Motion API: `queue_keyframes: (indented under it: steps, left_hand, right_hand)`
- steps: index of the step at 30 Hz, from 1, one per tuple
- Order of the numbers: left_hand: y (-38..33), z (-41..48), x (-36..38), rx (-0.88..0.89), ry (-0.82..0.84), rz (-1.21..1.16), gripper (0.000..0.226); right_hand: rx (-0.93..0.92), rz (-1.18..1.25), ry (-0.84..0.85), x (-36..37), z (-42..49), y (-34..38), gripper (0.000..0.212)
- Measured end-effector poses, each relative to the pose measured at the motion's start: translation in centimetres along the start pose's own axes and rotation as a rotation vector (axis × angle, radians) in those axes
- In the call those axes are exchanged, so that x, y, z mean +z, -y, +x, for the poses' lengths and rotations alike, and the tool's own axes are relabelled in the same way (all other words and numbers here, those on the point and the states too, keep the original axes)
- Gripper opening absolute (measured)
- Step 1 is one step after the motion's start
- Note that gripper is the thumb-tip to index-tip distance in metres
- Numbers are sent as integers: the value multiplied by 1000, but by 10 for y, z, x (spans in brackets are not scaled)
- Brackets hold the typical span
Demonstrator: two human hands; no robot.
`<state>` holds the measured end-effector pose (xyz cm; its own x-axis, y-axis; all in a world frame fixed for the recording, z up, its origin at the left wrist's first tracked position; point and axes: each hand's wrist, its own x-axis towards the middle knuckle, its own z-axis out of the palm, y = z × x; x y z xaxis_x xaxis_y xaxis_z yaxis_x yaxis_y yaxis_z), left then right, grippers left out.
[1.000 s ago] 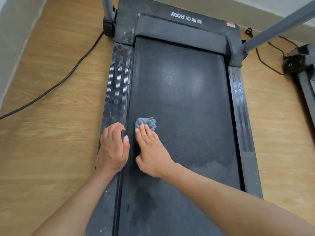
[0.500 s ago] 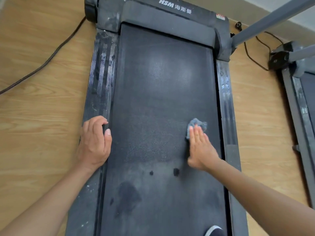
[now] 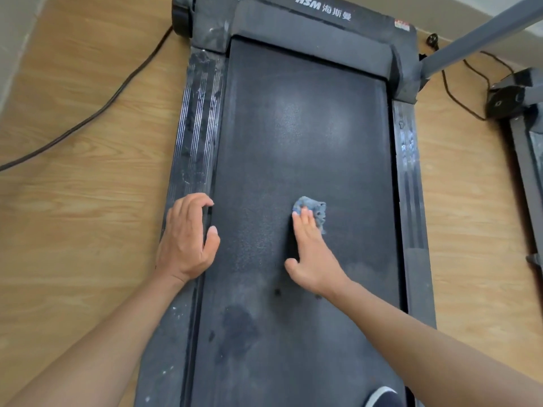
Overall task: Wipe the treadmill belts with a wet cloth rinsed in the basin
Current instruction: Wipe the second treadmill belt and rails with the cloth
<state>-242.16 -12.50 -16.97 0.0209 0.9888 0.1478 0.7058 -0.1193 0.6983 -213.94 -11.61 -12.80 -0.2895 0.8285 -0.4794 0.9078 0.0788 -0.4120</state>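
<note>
The black treadmill belt (image 3: 305, 148) runs up the middle of the view, dusty, with dark wet patches near the bottom. A small blue-grey cloth (image 3: 313, 208) lies bunched on the belt right of centre. My right hand (image 3: 311, 257) presses flat on the cloth with straight fingers, only the cloth's far end showing. My left hand (image 3: 186, 239) rests on the left side rail (image 3: 197, 118), fingers bent over its inner edge. No basin is in view.
Wooden floor lies on both sides. A black cable (image 3: 88, 118) trails across the floor at left. A grey upright post (image 3: 476, 39) rises at the top right, and a second treadmill (image 3: 526, 136) stands at the right edge. A shoe tip (image 3: 382, 396) shows at the bottom.
My right hand slid the cloth from the belt's left side to its right edge, then back toward the centre. My left hand stayed on the left rail.
</note>
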Motion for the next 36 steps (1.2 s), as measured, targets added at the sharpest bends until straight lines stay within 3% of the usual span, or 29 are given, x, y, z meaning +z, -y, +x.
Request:
queue_keyframes:
  steps: [3, 6, 11, 15, 19, 25, 29, 33, 36]
  left_hand:
    - [2, 2, 3, 14, -101, -58, 41]
    - [3, 2, 3, -37, -209, -147, 37]
    - [4, 3, 1, -6, -160, -129, 38]
    - [4, 2, 1, 14, -130, -95, 40]
    - [4, 3, 3, 22, -124, -93, 39]
    - [5, 3, 5, 37, -130, -93, 38]
    - [8, 2, 6, 19, -100, -89, 38]
    - [6, 3, 4, 2, -125, -117, 34]
    - [5, 4, 3, 10, -165, -143, 30]
  right_hand:
    - [-247, 24, 59, 33, 16, 67, 100]
    - [-314, 27, 69, 57, 26, 107, 99]
    - [-371, -248, -20, 46, 9, 60, 96]
    - [-129, -279, -81, 24, -25, -26, 91]
    - [313, -233, -117, -14, -77, -136, 92]
    - [545, 64, -242, -7, -69, -134, 87]
    - [348, 131, -245, 15, -59, -80, 86]
    - [-28, 101, -121, 52, -37, 21, 92]
    - [-147, 71, -72, 79, -4, 100, 96]
